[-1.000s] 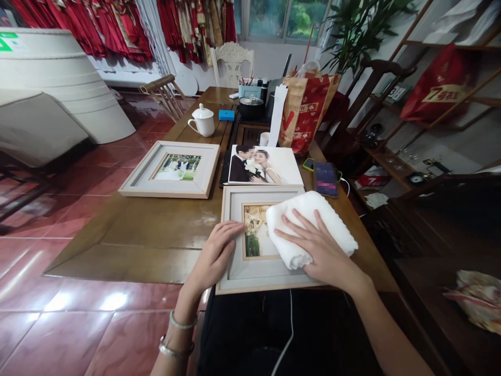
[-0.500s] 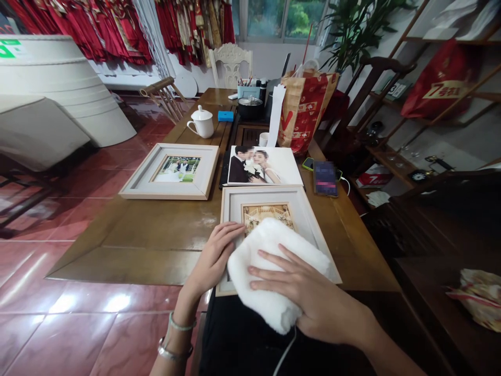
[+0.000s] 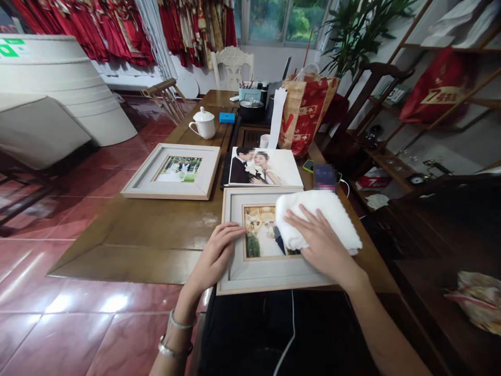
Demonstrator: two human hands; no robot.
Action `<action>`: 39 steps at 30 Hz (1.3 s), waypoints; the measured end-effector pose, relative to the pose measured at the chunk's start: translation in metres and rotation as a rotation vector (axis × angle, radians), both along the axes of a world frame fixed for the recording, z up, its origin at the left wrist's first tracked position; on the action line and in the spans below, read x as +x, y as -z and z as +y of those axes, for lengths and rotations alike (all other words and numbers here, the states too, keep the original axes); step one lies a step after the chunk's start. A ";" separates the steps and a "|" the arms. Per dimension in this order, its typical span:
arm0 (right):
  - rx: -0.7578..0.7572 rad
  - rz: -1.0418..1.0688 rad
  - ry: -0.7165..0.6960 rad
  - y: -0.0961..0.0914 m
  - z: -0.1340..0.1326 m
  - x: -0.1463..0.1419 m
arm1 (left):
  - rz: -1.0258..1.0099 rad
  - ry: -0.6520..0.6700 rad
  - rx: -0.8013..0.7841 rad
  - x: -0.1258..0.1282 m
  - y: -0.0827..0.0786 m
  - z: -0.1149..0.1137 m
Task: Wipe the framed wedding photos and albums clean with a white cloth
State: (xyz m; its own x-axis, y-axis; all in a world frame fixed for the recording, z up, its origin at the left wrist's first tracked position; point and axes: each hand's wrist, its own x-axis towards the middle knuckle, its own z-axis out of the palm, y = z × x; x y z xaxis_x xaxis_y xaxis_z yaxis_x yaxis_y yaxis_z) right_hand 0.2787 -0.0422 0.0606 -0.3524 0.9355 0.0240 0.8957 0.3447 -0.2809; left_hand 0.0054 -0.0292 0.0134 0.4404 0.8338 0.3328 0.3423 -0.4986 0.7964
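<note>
A light wood picture frame (image 3: 235, 277) lies at the table's near edge, around a small wedding photo (image 3: 260, 237). My left hand (image 3: 221, 250) rests on the frame's left side, fingers stretched out over the border towards the photo. A folded white cloth (image 3: 340, 224) lies across the frame's right side and hangs over its outer edge. On top of the cloth, my right hand (image 3: 319, 240) presses down with its fingers spread. The cloth hides the photo's right part and the frame's upper right corner.
Left on the wooden table (image 3: 156, 230) lies a second framed photo (image 3: 178, 169). Behind the near frame is a large couple print (image 3: 270, 167). A lidded white mug (image 3: 204, 125), a blue box (image 3: 227, 117), a paper bag (image 3: 305, 115) and a phone (image 3: 324, 177) stand or lie further off.
My right hand has slid the white cloth up and to the right, from the frame's lower middle to its right side. More of the photo shows. My left hand has stayed put.
</note>
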 end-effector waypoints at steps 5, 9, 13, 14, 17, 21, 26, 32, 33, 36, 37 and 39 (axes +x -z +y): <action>-0.252 0.155 -0.338 -0.018 -0.031 -0.038 | -0.006 -0.013 0.008 0.001 -0.001 0.000; -0.433 0.237 -0.482 -0.042 -0.057 -0.029 | 0.017 -0.024 0.006 0.001 0.000 0.000; -0.449 0.165 -0.325 -0.043 -0.054 0.002 | 0.025 -0.017 0.005 0.000 0.001 0.000; -0.421 0.131 -0.272 -0.039 -0.047 0.009 | 0.024 -0.015 0.002 -0.001 0.001 0.000; -0.273 0.042 -0.148 -0.025 -0.020 0.023 | 0.020 -0.012 -0.007 -0.001 0.002 0.000; -0.070 0.019 -0.079 -0.012 0.023 0.020 | 0.017 -0.008 -0.006 -0.002 0.004 0.000; 0.070 0.125 -0.104 -0.012 0.067 -0.009 | 0.007 0.000 -0.002 -0.002 0.003 0.001; -0.006 0.131 -0.479 -0.008 0.091 -0.065 | -0.017 -0.004 0.014 -0.002 0.002 0.002; -0.028 0.120 -0.522 -0.007 0.091 -0.071 | -0.022 -0.006 0.019 -0.002 0.002 0.002; -0.054 0.102 -0.529 -0.003 0.085 -0.073 | -0.032 -0.009 0.013 -0.002 0.002 0.002; -0.055 0.095 -0.506 -0.003 0.083 -0.068 | -0.034 -0.010 0.003 -0.002 0.002 0.002; -0.064 0.066 -0.452 -0.004 0.077 -0.052 | -0.040 -0.012 -0.022 -0.002 0.001 0.002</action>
State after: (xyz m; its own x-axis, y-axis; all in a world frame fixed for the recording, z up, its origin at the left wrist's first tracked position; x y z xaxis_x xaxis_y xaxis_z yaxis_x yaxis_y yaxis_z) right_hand 0.2263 0.0351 0.0642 -0.7253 0.6884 0.0068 0.6390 0.6768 -0.3655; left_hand 0.0038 -0.0272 0.0123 0.4169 0.8463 0.3315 0.3157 -0.4769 0.8203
